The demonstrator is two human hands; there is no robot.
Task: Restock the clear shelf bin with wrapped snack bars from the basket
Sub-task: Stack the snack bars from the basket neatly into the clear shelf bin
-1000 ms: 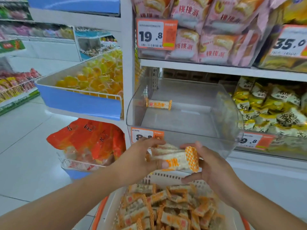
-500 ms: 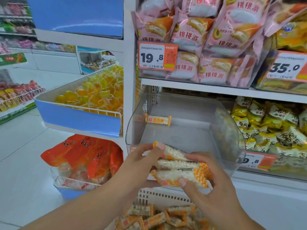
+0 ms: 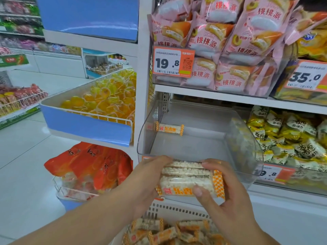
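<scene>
A stack of wrapped snack bars (image 3: 187, 181), white with orange checked ends, is held between both hands just in front of the clear shelf bin (image 3: 247, 156). My left hand (image 3: 150, 175) grips the stack's left end and my right hand (image 3: 223, 193) grips its right end, thumb on the front bar. One single bar (image 3: 169, 129) lies at the bin's back left. Below my hands, the white basket (image 3: 177, 208) holds several more bars (image 3: 169, 232).
Pink pastry packs (image 3: 230, 50) fill the shelf above, behind a 19.8 price tag (image 3: 172, 61). Yellow-green snack packs (image 3: 292, 138) sit right of the bin. On the left stand a blue tray of yellow jelly cups (image 3: 99, 103) and orange bags (image 3: 92, 165).
Both hands have lifted the bars from above the basket up to the bin's front edge and squared them into a neat stack. The view has tilted upward.
</scene>
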